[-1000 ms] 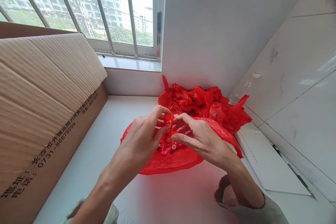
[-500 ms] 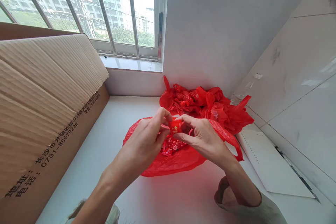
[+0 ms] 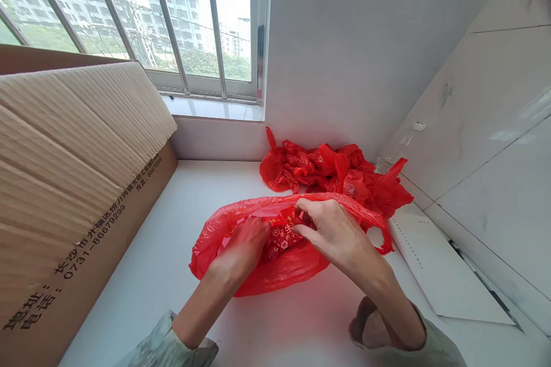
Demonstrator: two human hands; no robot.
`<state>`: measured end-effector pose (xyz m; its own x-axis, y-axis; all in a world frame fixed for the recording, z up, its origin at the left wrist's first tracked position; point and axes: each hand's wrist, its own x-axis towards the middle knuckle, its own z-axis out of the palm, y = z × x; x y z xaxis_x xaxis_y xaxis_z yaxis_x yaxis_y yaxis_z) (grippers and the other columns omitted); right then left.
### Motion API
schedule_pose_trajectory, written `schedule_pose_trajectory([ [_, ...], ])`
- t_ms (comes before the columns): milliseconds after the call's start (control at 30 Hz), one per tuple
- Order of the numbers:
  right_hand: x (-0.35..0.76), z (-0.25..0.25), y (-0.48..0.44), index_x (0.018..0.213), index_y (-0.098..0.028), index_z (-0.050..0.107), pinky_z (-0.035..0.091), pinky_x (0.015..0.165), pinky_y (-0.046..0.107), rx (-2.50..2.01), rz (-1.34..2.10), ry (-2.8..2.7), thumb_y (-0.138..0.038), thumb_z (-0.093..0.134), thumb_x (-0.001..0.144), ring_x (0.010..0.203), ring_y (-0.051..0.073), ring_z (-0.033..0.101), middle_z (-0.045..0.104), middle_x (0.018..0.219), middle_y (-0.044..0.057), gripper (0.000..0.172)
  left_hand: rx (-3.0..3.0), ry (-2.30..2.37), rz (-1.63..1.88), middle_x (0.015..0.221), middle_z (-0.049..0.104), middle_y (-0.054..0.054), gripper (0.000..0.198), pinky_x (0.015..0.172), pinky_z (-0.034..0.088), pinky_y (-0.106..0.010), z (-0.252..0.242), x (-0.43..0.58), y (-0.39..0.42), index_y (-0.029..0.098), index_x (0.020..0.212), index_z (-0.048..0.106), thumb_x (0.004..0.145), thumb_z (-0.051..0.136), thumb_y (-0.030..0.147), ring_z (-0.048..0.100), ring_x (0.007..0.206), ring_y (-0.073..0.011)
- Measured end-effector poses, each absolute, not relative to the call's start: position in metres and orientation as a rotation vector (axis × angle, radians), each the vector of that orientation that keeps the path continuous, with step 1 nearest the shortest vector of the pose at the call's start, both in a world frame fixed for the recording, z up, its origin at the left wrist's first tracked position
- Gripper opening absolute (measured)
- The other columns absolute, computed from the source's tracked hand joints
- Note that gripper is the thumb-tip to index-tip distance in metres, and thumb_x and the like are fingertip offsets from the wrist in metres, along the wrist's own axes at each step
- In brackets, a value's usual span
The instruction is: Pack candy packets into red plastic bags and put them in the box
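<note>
An open red plastic bag [image 3: 224, 229] lies on the white counter [image 3: 181, 223] in front of me, with small red printed packets [image 3: 282, 239] inside. My left hand [image 3: 243, 246] reaches down into the bag's mouth, and its fingertips are hidden among the packets. My right hand [image 3: 329, 226] is beside it at the bag's far rim, fingers curled in a pinch on a red packet. Both wrists rest over the bag's near edge.
A heap of crumpled red bags [image 3: 336, 172] lies behind, against the wall. A big cardboard box [image 3: 73, 183] with printed text stands at the left. A white sheet [image 3: 434, 269] lies at the right by the tiled wall. The barred window [image 3: 172, 28] is above.
Both hands held one small red packet above the bag; they have dropped into the bag. The left hand has gone inside among the packets, and the right one is lower at the rim.
</note>
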<state>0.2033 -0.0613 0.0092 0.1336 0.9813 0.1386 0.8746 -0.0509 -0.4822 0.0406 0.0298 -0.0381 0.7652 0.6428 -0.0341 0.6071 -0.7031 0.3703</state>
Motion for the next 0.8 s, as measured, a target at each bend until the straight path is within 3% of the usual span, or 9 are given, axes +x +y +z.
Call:
schedule_pose_trajectory([
  [67,0.204,0.013,-0.062,0.068,-0.021,0.036,0.025,0.053,0.027,-1.955,0.346,-1.747,-0.019,0.055,0.085,0.056,0.012,0.039,0.047,0.062,-0.004,0.025,2.611,0.934,0.178,0.091,0.063,-0.003,0.013,0.071,0.052,-0.031,-0.024,0.035,0.024,0.016,0.09,0.062,0.095,0.058,0.028,0.06,0.079,-0.0155],
  [167,0.208,0.018,-0.061,0.069,-0.021,0.038,0.028,0.055,0.027,-1.885,0.407,-1.7,-0.02,0.056,0.085,0.058,0.012,0.041,0.049,0.064,-0.004,0.024,2.613,0.879,0.263,0.076,0.057,0.002,0.021,0.06,0.041,-0.028,0.004,0.033,0.014,0.019,0.075,0.054,0.094,0.058,0.025,0.052,0.068,-0.0141],
  [267,0.214,0.023,-0.062,0.07,-0.02,0.045,0.028,0.053,0.026,-1.768,0.483,-1.672,-0.023,0.056,0.087,0.058,0.011,0.041,0.049,0.065,-0.005,0.021,2.476,0.818,0.596,0.078,0.062,0.006,0.016,0.056,0.039,-0.025,0.027,0.037,0.004,0.023,0.084,0.056,0.091,0.065,0.033,0.052,0.062,-0.0107],
  [400,0.214,0.026,-0.064,0.089,-0.021,0.057,0.037,0.056,0.023,-1.525,0.784,-1.577,-0.024,0.057,0.089,0.062,0.01,0.049,0.053,0.072,-0.005,0.003,2.326,0.779,1.033,0.078,0.065,0.01,0.013,0.059,0.04,-0.021,0.038,0.042,-0.005,0.025,0.087,0.061,0.085,0.073,0.026,0.055,0.064,-0.0081],
  [500,0.211,0.027,-0.068,0.117,-0.025,0.055,0.049,0.071,0.024,-1.199,1.172,-1.49,-0.019,0.063,0.087,0.076,0.012,0.059,0.059,0.083,-0.004,0.032,2.263,0.811,1.073,0.073,0.063,0.011,0.012,0.057,0.039,-0.021,0.039,0.042,-0.008,0.024,0.08,0.061,0.085,0.072,0.025,0.051,0.058,-0.0068],
  [600,0.208,0.026,-0.068,0.125,-0.027,0.052,0.051,0.073,0.023,-1.023,1.376,-1.411,-0.015,0.072,0.08,0.078,0.01,0.059,0.059,0.087,-0.004,0.05,2.2,0.855,1.052,0.074,0.062,0.01,0.015,0.057,0.039,-0.021,0.038,0.04,-0.008,0.024,0.077,0.059,0.084,0.072,0.026,0.049,0.06,-0.0072],
  [700,0.205,0.023,-0.065,0.113,-0.024,0.058,0.051,0.068,0.021,-0.97,1.346,-1.371,-0.021,0.073,0.083,0.072,0.009,0.058,0.056,0.081,-0.005,0.034,2.199,0.806,1.023,0.086,0.061,0.007,0.01,0.067,0.041,-0.021,0.037,0.04,-0.006,0.027,0.081,0.063,0.088,0.068,0.031,0.053,0.074,-0.0091],
  [800,0.202,0.026,-0.068,0.1,-0.022,0.061,0.05,0.063,0.021,-1.053,1.187,-1.436,-0.03,0.067,0.089,0.069,0.009,0.058,0.056,0.078,-0.004,0.015,2.184,0.737,0.938,0.093,0.06,0.005,0.02,0.074,0.043,-0.023,0.041,0.04,-0.005,0.027,0.083,0.064,0.097,0.053,0.037,0.056,0.083,-0.0108],
])
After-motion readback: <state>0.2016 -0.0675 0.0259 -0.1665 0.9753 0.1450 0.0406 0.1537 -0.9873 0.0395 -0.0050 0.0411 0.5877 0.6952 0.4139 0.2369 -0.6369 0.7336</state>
